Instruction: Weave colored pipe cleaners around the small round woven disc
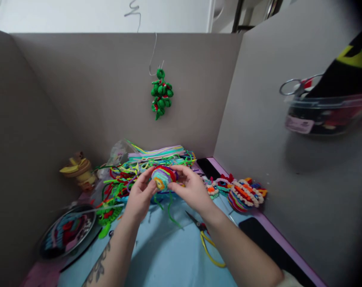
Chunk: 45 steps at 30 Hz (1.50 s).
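Observation:
Both my hands hold a small ball wound from coloured pipe cleaners (163, 176) above a light blue mat (166, 255). My left hand (140, 196) pinches its left side with fingers closed. Over its right and top side, my right hand (192, 188) closes its fingers. Green pipe cleaner ends hang down from the ball. A tangled pile of loose pipe cleaners (139, 167) lies just behind my hands.
Yellow-handled scissors (205, 239) lie on the mat below my right wrist. Finished colourful pipe-cleaner figures (242, 193) sit at the right. A round dish (67, 232) of pieces stands at left, with a yellow toy (77, 169) behind. A green ornament (161, 93) hangs on the grey partition.

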Available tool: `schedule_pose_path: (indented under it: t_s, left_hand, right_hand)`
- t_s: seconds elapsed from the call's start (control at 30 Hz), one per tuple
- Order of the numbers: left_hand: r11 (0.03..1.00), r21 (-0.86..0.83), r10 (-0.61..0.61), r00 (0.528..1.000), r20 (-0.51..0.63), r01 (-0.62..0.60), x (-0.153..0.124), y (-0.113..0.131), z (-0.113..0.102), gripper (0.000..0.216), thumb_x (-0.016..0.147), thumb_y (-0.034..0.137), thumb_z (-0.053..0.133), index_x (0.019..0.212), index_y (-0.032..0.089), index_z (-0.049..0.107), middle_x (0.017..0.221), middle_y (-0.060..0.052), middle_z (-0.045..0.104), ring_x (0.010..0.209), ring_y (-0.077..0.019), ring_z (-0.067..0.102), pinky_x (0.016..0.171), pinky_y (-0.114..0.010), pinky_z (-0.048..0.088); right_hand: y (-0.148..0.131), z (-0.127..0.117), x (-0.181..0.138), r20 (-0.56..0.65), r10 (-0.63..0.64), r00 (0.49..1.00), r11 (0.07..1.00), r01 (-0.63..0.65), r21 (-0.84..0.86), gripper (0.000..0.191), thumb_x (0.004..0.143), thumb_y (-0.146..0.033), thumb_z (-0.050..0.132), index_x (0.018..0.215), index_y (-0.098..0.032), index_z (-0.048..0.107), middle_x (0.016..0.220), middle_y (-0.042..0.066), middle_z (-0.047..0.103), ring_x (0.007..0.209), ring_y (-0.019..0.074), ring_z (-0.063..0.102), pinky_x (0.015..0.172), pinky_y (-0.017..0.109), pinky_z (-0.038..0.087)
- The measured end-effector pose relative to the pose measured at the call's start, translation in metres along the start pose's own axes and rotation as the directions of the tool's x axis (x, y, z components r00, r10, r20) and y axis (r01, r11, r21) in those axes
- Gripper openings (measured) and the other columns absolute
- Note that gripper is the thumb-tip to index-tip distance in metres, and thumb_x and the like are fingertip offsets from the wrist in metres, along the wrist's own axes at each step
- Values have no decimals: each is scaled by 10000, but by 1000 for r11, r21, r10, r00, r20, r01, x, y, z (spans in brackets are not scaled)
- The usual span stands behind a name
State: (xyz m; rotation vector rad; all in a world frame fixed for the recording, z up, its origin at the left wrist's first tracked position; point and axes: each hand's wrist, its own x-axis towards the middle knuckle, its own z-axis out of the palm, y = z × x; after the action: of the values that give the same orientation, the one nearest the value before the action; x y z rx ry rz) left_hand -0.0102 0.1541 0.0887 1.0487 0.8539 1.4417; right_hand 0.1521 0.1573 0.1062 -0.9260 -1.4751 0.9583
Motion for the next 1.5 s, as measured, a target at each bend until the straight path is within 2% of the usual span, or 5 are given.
schedule_pose_path:
  t_s: [0.2, 0.47, 0.77, 1.07, 1.5]
  left_hand:
    - [993, 120, -38, 994, 102, 25, -5, -2, 3, 745, 691, 326, 779, 1348, 227, 441, 1296, -89, 559, 1108, -210, 580, 885, -271, 485]
    - [977, 43, -211, 975, 70, 208, -5, 9, 4, 513, 768, 492, 660, 1179, 227, 507, 1161, -79, 606, 824, -177, 642, 636, -274, 541]
    - [816, 481, 208, 939, 272, -320, -4, 8, -10, 646, 665, 215, 763, 1266, 248, 528, 1464, -103, 385, 1374, -301, 334, 1106, -418, 310]
    - [917, 350, 128, 972, 196, -191, -1, 7, -10, 709, 740, 291, 728, 1367, 226, 403, 1370, -117, 502, 1222, -263, 519, 982, -359, 446]
    - [638, 637, 344, 900, 267, -433, -5, 10, -7, 511, 737, 227, 689, 1223, 242, 532, 1389, -110, 469, 1315, -286, 423, 1047, -429, 385]
  right_hand:
    - [9, 6, 2, 137, 37, 990, 981, -62, 184, 327, 758, -186, 603, 1076, -216, 674, 1055, 55, 709, 954, 188, 659, 863, 357, 520]
    - [11, -1, 7, 213, 71, 975, 971, -116, 208, 266, 743, -350, 695, 952, -185, 690, 929, 50, 715, 858, 175, 654, 823, 330, 503]
    - [10, 5, 8, 225, 139, 964, 937, -202, 286, 334, 685, -495, 711, 771, -188, 611, 603, -45, 516, 503, 82, 407, 486, 211, 337]
    - [14, 6, 5, 302, 38, 952, 997, -56, 53, 120, 710, -248, 653, 645, -172, 588, 640, -31, 535, 616, 110, 483, 610, 235, 392]
    - [8, 4, 7, 160, 62, 985, 973, -95, 210, 176, 709, -328, 676, 782, -197, 583, 738, -13, 585, 686, 128, 531, 663, 256, 436]
